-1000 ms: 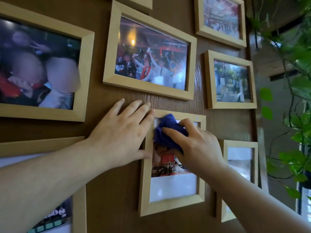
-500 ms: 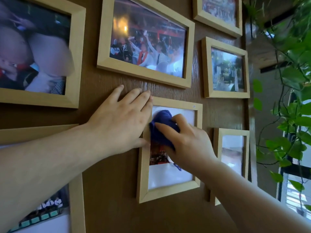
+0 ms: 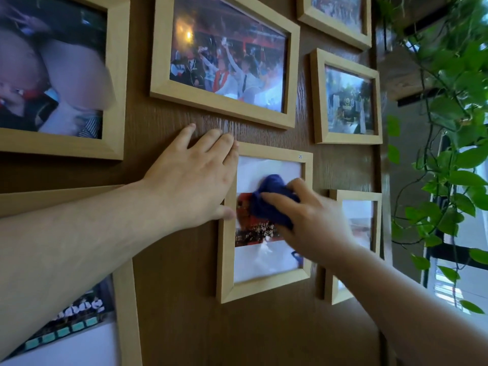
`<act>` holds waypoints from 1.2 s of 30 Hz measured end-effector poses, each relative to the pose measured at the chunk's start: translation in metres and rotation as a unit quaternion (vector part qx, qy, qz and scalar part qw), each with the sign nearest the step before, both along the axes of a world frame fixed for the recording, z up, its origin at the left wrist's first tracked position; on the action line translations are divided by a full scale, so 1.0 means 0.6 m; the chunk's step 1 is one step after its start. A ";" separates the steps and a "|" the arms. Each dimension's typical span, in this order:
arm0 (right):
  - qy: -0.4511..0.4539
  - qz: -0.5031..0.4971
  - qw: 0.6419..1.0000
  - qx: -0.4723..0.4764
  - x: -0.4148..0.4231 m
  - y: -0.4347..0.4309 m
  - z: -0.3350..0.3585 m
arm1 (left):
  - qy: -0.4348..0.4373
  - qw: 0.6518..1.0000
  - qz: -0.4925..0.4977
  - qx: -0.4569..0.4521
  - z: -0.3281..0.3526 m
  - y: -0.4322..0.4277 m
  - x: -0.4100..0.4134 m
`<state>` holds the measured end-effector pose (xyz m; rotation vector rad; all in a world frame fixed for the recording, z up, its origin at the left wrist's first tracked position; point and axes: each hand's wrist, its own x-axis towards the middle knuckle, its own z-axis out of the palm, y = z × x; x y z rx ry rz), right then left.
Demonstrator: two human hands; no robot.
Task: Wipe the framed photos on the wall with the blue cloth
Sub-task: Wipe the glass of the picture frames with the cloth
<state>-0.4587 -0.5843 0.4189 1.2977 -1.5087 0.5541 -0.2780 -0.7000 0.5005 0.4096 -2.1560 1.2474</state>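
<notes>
A bunched blue cloth (image 3: pixel 272 202) is pressed against the glass of a small upright wooden frame (image 3: pixel 266 289) in the middle of the brown wall. My right hand (image 3: pixel 314 220) is shut on the cloth, fingers spread over it. My left hand (image 3: pixel 195 178) lies flat and open on the wall, its fingers and thumb touching the frame's left edge and top-left corner. Other pale wooden frames hang around: a wide one (image 3: pixel 224 62) above, a large one (image 3: pixel 63 75) at the left, a small one (image 3: pixel 346 101) at the upper right.
Another small frame (image 3: pixel 353 247) hangs just right of my right hand, partly hidden by it. A large frame (image 3: pixel 126 299) sits at the lower left. A trailing green plant (image 3: pixel 449 128) hangs at the right beside a bright window.
My right hand has slid the cloth rightward and slightly down across the glass, uncovering the upper left of the picture. My left hand has stayed on the frame's left edge.
</notes>
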 end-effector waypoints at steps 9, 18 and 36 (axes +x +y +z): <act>0.027 -0.014 0.998 0.050 -0.017 0.018 -0.042 | -0.001 1.000 0.004 -0.010 -0.001 0.001 0.003; 0.035 -0.014 0.985 0.168 0.032 0.013 -0.107 | 0.000 1.000 0.008 -0.013 -0.002 0.005 0.001; -0.071 -0.098 0.954 0.275 -0.011 0.054 -0.100 | 0.014 1.000 0.005 -0.010 -0.001 0.006 0.001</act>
